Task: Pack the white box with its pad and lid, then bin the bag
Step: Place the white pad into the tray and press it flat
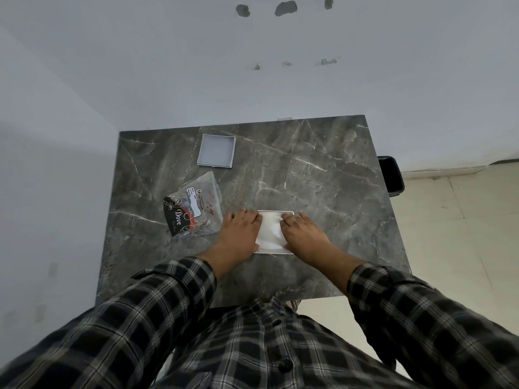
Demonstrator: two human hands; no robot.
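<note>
both hands, left hand (pixel 243 231) and right hand (pixel 302 231), press flat on the white box (pixel 271 230); lid (pixel 216 150) lies far-left, nearer the left hand.

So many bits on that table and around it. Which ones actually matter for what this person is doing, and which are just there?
Part of the job:
- white box, under both hands, left hand and right hand
- lid, lying apart at the table's far side
- bag, left of the box
- black bin, beside the table's right edge

Just there:
- marble table
- marks on the wall
</note>
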